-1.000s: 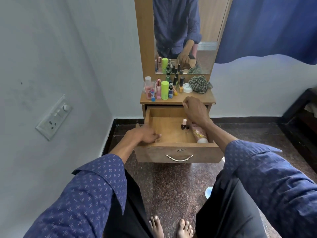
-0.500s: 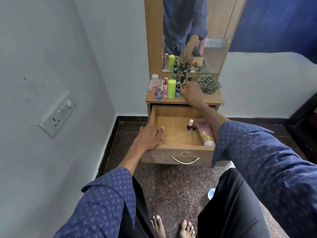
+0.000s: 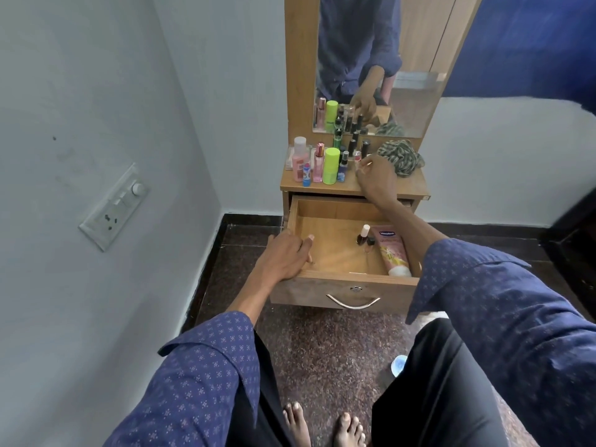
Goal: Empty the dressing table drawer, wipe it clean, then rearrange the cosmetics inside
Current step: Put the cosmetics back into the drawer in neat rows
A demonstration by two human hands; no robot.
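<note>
The pulled-out light wooden drawer (image 3: 325,253) hangs open beneath the wooden dressing table top (image 3: 416,183). The left hand (image 3: 283,258) rests on its nine o'clock wall, fingers loosely together over the rim. Inside, toward three o'clock, a pink lotion tube (image 3: 392,251) lies beside a dark, white-capped nail polish bottle (image 3: 362,235). The right hand (image 3: 375,177) hovers at twelve o'clock over the tabletop bottles, fingertips curled; what they pinch I cannot tell. A striped green cloth (image 3: 401,156) sits just beside it

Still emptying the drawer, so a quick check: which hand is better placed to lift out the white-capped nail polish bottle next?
Probably the left hand: it rests on the drawer rim, beside the nail polish bottle. The right hand is up on the tabletop among the bottles.
</note>
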